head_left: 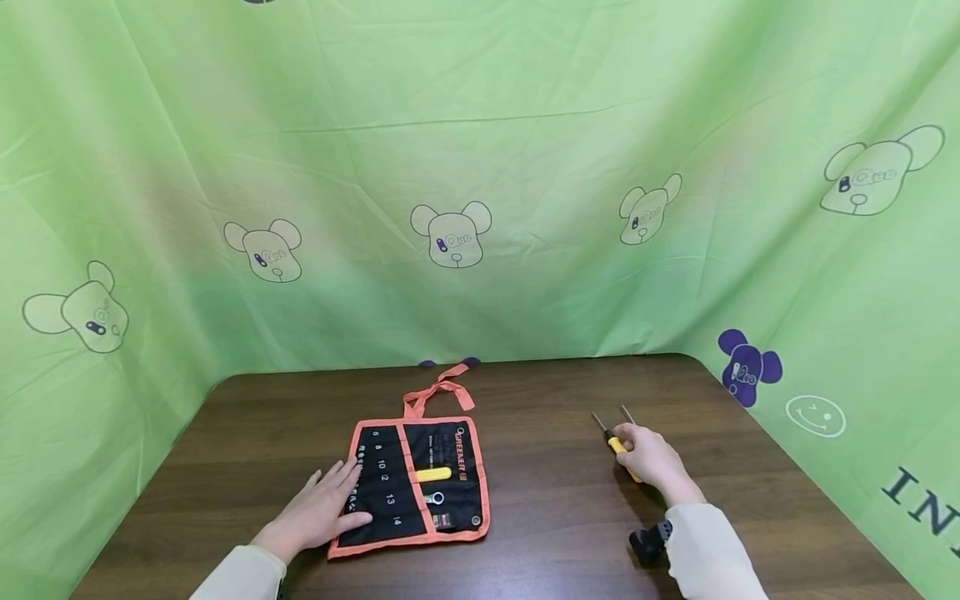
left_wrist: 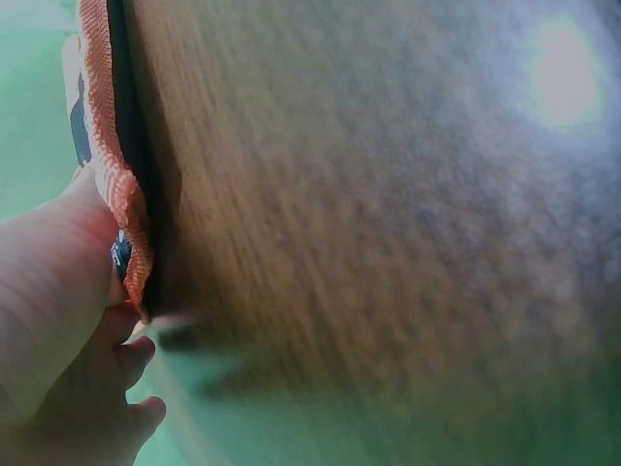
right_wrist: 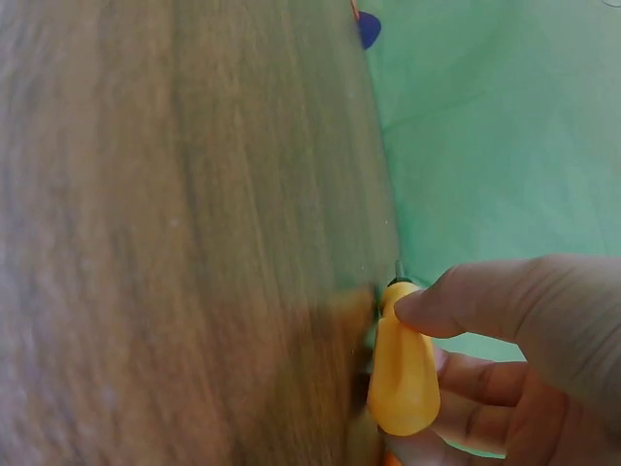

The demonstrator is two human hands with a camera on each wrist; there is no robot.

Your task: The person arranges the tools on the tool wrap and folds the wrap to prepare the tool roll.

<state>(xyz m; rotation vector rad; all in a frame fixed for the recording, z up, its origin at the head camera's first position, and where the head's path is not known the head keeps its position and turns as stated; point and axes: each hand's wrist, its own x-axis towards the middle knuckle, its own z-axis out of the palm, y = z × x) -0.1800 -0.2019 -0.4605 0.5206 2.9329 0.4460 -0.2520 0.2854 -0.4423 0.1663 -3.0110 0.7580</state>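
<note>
Here, in the head view, the left hand rests, fingers straight, on the black tool pouch on the counter; well apart, the right hand pinches a yellow-handled screwdriver — left wrist: orange trim against the left hand — right wrist: thumb on the yellow handle

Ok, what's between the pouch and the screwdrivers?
Bare tabletop, nothing else, between pouch and screwdrivers; the head view shows it.

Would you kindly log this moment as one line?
left hand: resting on open tool pouch | right hand: pinching yellow-handled screwdriver
</note>
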